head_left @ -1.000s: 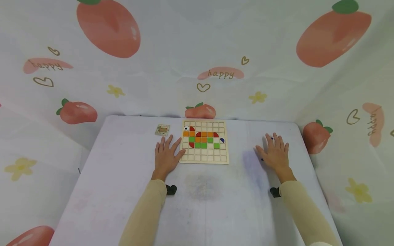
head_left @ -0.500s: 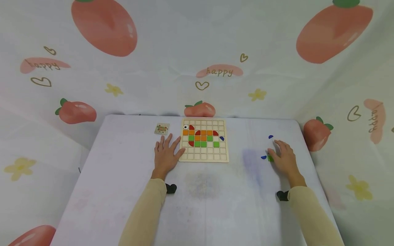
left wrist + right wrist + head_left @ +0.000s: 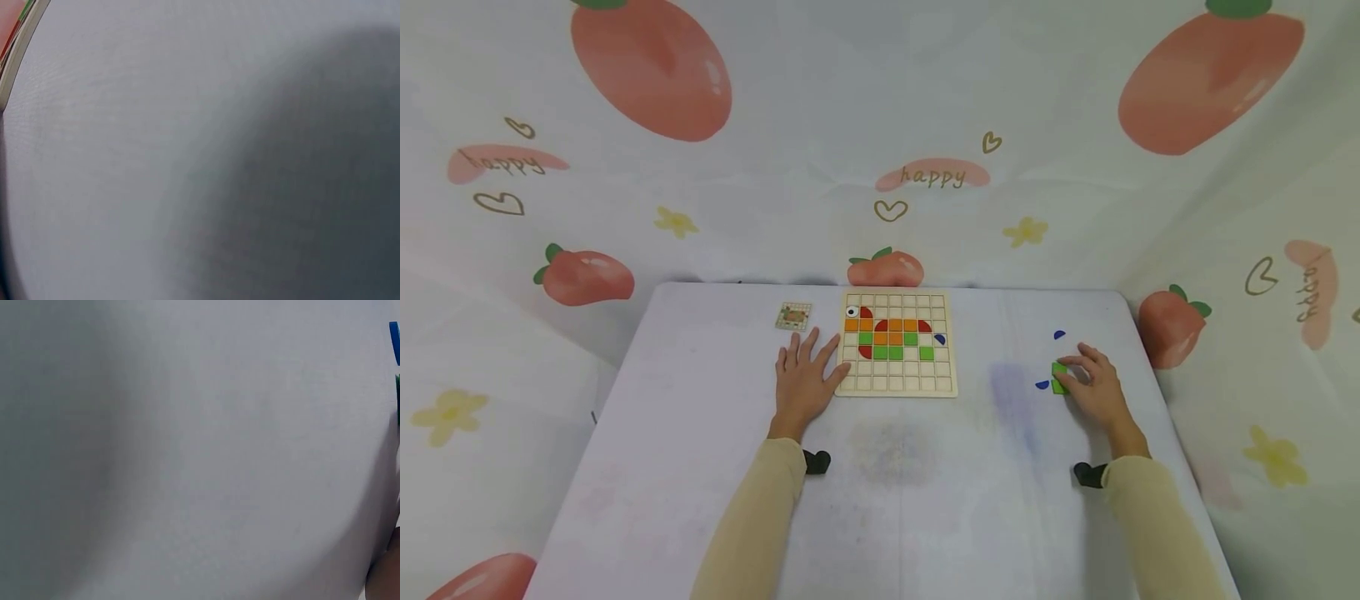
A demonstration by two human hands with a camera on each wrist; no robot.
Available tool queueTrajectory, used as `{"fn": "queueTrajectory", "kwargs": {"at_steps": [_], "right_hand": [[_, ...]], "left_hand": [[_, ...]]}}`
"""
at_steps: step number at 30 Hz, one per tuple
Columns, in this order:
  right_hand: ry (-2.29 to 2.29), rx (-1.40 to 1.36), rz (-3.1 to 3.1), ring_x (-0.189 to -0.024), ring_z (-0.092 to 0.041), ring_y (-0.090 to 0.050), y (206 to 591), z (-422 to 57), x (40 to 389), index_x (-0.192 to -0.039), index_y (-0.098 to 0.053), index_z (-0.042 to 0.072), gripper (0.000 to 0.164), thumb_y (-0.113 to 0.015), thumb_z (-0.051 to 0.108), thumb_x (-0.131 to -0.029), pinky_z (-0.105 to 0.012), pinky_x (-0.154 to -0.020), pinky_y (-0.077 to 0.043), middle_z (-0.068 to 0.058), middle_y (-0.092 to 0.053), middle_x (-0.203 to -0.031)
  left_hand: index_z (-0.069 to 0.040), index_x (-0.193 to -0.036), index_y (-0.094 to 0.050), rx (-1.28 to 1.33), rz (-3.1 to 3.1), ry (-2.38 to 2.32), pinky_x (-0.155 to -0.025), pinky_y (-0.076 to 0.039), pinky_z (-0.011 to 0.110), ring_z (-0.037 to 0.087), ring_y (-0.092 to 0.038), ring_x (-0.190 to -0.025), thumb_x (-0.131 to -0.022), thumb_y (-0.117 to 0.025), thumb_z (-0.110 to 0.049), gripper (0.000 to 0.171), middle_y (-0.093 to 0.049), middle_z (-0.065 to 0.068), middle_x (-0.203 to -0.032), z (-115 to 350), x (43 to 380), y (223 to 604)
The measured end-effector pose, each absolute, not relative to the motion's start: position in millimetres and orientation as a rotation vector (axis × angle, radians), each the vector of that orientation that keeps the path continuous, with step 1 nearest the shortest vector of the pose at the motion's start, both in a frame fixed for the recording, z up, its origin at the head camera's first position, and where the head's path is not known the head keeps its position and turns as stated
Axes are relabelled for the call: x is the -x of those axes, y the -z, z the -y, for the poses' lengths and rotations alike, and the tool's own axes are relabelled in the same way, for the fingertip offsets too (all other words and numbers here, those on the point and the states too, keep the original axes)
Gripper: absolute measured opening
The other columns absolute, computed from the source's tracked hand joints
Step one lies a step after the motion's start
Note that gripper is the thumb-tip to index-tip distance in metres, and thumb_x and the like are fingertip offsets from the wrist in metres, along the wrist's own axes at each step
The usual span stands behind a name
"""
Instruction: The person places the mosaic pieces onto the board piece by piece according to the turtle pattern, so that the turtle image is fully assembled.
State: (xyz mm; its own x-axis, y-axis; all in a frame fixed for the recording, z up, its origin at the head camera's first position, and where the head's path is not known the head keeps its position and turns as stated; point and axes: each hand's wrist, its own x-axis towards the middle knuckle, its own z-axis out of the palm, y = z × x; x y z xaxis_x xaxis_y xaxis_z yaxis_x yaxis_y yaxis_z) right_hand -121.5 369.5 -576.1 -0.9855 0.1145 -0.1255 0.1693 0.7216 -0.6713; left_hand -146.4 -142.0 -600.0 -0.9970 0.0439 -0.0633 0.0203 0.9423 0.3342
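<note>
My left hand [image 3: 807,385] lies flat on the table with its fingers spread, its thumb touching the left edge of a wooden grid board [image 3: 895,389]. Orange, green and red pieces and a round eye piece form an animal-like figure on the board, with a blue half-round piece [image 3: 940,340] at its right. Over on the right side, my right hand [image 3: 1099,392] pinches a green square piece [image 3: 1059,367] between thumb and index finger. Another green piece [image 3: 1060,388] lies just below it, partly covered by the thumb.
Two blue half-round pieces, one farther back [image 3: 1059,335] and one left of the right hand [image 3: 1042,385], lie on the white table [image 3: 895,517]. A small pattern card [image 3: 793,316] lies beyond the left fingertips. A fruit-printed curtain [image 3: 805,108] stands behind.
My right hand has shifted back from spread fingers over the loose pieces, uncovering the blue ones, and its thumb and index finger have closed on a green square. The left hand stays put.
</note>
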Motion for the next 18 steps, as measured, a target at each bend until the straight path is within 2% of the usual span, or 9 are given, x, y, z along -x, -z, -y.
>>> {"fn": "queueTrajectory", "kwargs": {"at_steps": [8, 18], "right_hand": [[1.157, -0.243, -2.867, -0.15, -0.058, -0.017, 572.9, -366.5, 119.6, -0.119, -0.064, -0.004, 0.03, -0.068, 0.017, -0.097, -0.076, -0.118, -0.015, -0.032, -0.031, -0.161], [1.141, -0.252, -2.819, -0.145, -0.056, -0.029, 557.0, -363.8, 126.9, -0.108, -0.059, -0.008, 0.029, -0.067, 0.018, -0.097, -0.071, -0.118, -0.023, -0.032, -0.044, -0.151]], "left_hand": [[-0.044, -0.16, -0.028, -0.05, -3.016, -0.51, -0.128, -0.003, 0.064, 0.037, 0.0, -0.161, -0.097, -0.037, -0.073, 0.07, -0.015, 0.004, -0.173, 141.7, 144.9, 600.6], [-0.043, -0.16, -0.028, -0.042, -3.015, -0.51, -0.128, -0.003, 0.063, 0.037, 0.0, -0.161, -0.097, -0.038, -0.073, 0.07, -0.015, 0.004, -0.173, 141.0, 146.2, 598.4]]}}
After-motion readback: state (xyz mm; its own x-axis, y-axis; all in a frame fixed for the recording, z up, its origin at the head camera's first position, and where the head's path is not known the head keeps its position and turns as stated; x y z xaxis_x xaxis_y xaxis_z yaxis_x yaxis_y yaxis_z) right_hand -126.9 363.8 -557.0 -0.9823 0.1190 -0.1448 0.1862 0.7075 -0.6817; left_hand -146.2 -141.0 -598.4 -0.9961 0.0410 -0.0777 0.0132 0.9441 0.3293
